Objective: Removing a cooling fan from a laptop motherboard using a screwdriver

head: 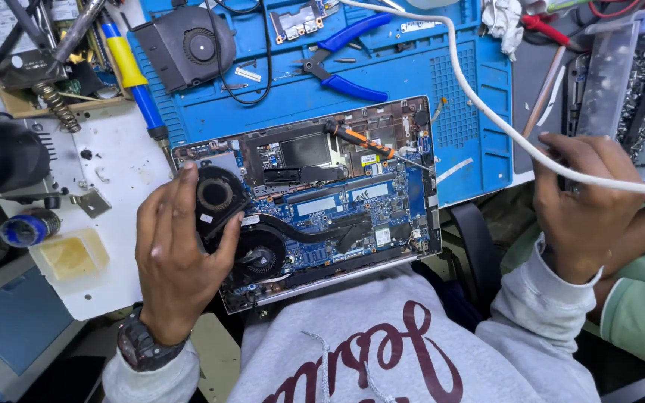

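**Q:** In the head view, where is your left hand, and what lies under it?

**A:** My left hand [177, 250] sits in the lower left of the frame, palm down, fingers spread and loose, resting on the left end of an opened laptop [315, 201]. It grips nothing. My fingertips touch the upper cooling fan [216, 194]; my thumb reaches toward the lower cooling fan [259, 257], just right of the hand.

**Q:** How does the laptop lie?

**A:** Its long axis runs left to right across the middle of the frame, tilted slightly up toward the right. The near edge rests on my lap, against my grey sweatshirt; the far edge leans on a blue repair mat [382, 82] on the worktop. The left hand is by far the nearer one to it.

**Q:** And your right hand?

**A:** My right hand [587, 205] is at the right of the frame, well apart from the laptop, fingers curled. A white cable [487, 112] crosses in front of it, running from top centre to the right edge. I cannot tell whether the hand holds anything.

**Q:** What else is around?

**A:** An orange-handled screwdriver [367, 142] lies on the board at the laptop's upper right. Blue-handled pliers [345, 63] and a loose black fan [184, 45] lie on the mat above. Nothing sits between my left hand and the fans.
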